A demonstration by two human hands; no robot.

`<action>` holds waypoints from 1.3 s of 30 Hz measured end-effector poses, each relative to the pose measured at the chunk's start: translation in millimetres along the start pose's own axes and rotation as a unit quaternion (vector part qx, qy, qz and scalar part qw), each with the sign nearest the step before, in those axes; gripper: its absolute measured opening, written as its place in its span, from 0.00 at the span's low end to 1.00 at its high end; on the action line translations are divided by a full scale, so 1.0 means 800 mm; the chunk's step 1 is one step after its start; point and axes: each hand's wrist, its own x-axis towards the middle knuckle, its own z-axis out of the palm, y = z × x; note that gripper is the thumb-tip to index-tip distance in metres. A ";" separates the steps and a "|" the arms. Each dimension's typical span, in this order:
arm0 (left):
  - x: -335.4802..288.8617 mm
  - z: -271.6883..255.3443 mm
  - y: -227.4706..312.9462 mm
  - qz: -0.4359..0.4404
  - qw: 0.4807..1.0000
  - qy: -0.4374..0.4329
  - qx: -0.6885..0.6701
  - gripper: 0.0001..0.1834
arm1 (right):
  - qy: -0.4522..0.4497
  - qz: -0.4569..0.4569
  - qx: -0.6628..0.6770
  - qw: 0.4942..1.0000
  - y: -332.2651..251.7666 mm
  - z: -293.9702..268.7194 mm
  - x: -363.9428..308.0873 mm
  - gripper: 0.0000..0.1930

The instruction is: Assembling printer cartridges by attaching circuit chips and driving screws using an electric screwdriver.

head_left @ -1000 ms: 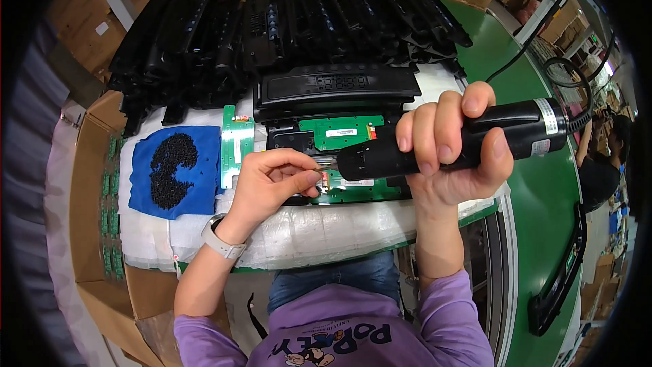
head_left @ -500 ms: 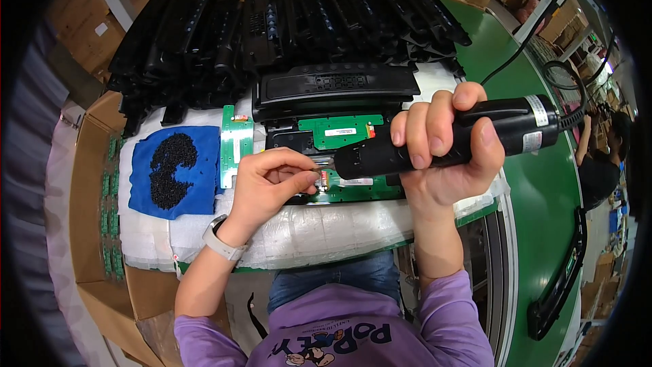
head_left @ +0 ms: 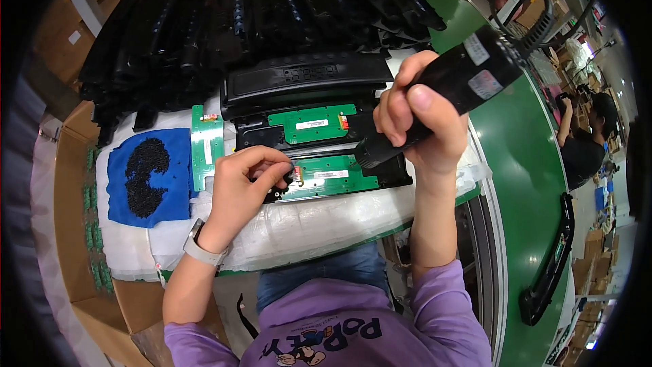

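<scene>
Starting at the left, we would take the small black pieces [head_left: 144, 170], likely screws, from the blue cloth [head_left: 178, 194] one at a time, so that none strays onto the circuit board [head_left: 326, 187]. Our left hand [head_left: 246, 180] is at the board's left end, thumb and forefinger drawn close by the red-and-white plug [head_left: 297, 175]; we cannot tell whether anything is pinched there, and we had best keep those fingertips from tugging the plug. Our right hand [head_left: 428, 119] has its grip clamped round a black power screwdriver [head_left: 449, 83], whose nose hangs over the board's right part, touching or just above it, we cannot say which. The screwdriver appears to lean toward the right, so we judge it wise to bring it square to the board and press lightly. As for looks, the board lies flat in its black housing [head_left: 397, 171] at the near side of the padded table: the plug at its left, a white label [head_left: 331, 175] across its middle, and shiny bare green toward the right.
</scene>
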 end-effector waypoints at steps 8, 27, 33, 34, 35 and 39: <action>-0.001 0.006 -0.009 -0.063 0.995 -0.036 -0.073 0.04 | 0.015 0.007 -0.043 0.999 0.008 0.002 0.003 0.08; -0.002 0.006 -0.010 -0.084 0.976 -0.034 -0.200 0.07 | 0.026 0.013 -0.105 0.994 0.010 0.017 -0.005 0.09; -0.004 0.003 0.003 -0.047 0.985 -0.022 -0.165 0.05 | -0.053 -0.088 0.196 0.975 0.017 0.003 -0.001 0.12; -0.005 0.002 0.006 -0.049 0.983 -0.028 -0.177 0.05 | -0.047 -0.097 0.209 0.972 0.017 0.005 -0.001 0.12; -0.006 0.002 0.008 -0.050 0.982 -0.028 -0.178 0.05 | -0.042 -0.106 0.221 0.969 0.016 0.007 -0.001 0.13; -0.008 0.002 0.008 -0.059 0.979 -0.040 -0.190 0.04 | -0.032 -0.115 0.227 0.967 0.023 0.008 -0.005 0.13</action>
